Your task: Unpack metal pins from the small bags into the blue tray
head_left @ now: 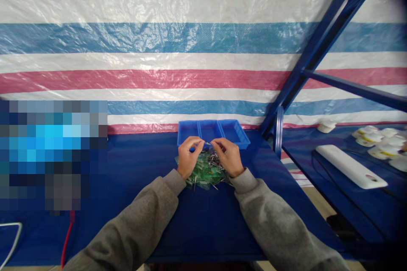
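Both hands are raised over a pile of green translucent pieces (206, 171) mixed with thin metal pieces (214, 159) on the blue table. My left hand (190, 156) and my right hand (228, 156) face each other, fingertips pinched. Between them is a small thin metallic piece (207, 143), held at both ends; its exact shape is too small to tell. Just behind the hands stands a blue tray (244, 139) with three compartments, its front partly hidden by the hands.
The blue table (127, 186) bears a red cable (66, 237) and a white cable (17, 237) at left, near a pixelated area. A blue metal frame (299, 76) rises at right. Beyond it, another table holds a white device (349, 165) and several white rolls (386, 148).
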